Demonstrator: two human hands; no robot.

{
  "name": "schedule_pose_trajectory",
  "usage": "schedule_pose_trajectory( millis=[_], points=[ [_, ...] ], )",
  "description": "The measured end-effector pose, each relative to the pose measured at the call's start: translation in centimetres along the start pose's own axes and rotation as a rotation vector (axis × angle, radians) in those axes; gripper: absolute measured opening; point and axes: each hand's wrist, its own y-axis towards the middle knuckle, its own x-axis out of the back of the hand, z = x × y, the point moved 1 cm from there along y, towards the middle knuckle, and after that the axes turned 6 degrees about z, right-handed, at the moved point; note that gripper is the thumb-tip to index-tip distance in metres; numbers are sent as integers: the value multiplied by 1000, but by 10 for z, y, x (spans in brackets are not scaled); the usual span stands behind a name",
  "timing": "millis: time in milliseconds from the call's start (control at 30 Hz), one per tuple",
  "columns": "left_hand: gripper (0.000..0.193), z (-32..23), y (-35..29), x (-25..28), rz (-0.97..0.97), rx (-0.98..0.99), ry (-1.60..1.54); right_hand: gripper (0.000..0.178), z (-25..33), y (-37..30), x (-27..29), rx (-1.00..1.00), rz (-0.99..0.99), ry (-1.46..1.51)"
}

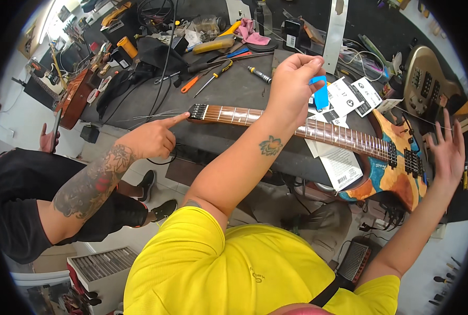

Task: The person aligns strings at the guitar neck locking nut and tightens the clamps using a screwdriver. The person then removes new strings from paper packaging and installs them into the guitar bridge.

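An electric guitar lies across the bench, its dark fretboard [344, 137] running left to a headless end [198, 111]. Its wood-and-blue body [386, 168] is at the right. My left hand [296, 84] is raised over the neck, thumb and fingers pinched together; whatever they hold is too small to make out. A blue piece [320, 95] shows just beside those fingers; I cannot tell whether they touch it. Beyond the guitar body, my right hand [448, 149] is open with fingers spread. A thin string [420, 118] runs close to its fingers.
At the left, a co-worker's tattooed arm reaches in, the hand [149, 137] pointing at the neck's end beside loose string ends. White printed packets [344, 100] lie behind the neck. An orange-handled tool [190, 84], a screwdriver [213, 77] and a gold guitar [428, 79] are farther back.
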Motion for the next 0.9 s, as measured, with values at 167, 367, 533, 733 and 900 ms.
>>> schedule_pose_trajectory(
  millis=[167, 367, 533, 733, 900],
  points=[
    [17, 11, -25, -8, 49, 91, -53, 34, 67, -101, 125, 50, -176, -28],
    [18, 9, -43, 22, 96, 108, -72, 26, 32, -201, 140, 25, -243, -104],
    [12, 18, -57, -6, 194, 153, -32, 26, 57, -269, 204, 177, -530, -122],
    [10, 35, -94, -21, 235, 274, 54, 23, 99, -298, 300, 326, -718, 30],
    [12, 41, -136, -24, 246, 352, 64, 26, 153, -297, 382, 493, -673, -66]
  ],
)
